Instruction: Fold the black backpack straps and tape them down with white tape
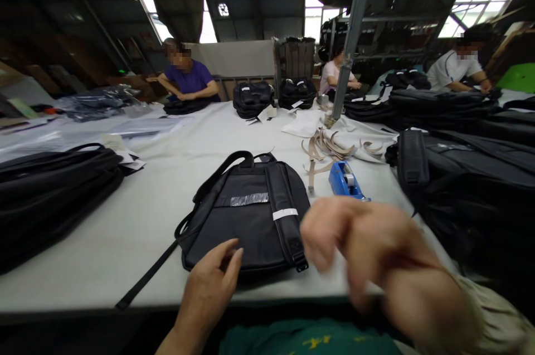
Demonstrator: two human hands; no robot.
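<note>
A black backpack [251,235] lies on the white-covered table with its strap side up. One padded shoulder strap [284,188] runs down its right side, with a white band [285,214] across it. A shiny clear wrap [249,199] covers a strip in the middle of the back panel. My left hand [213,280] is over the bag's lower left edge, thumb and fingers apart, holding nothing. Smeared by motion, my right hand [359,238] hangs to the right of the bag; its fingers are bent, but whether they hold anything cannot be made out.
A blue tape dispenser [345,179] stands beyond my right hand, near loose beige strips [330,146]. Stacked black bags [472,176] line the right side, and another black pile [54,193] lies left. Several people work across the table, close to a metal post [353,37].
</note>
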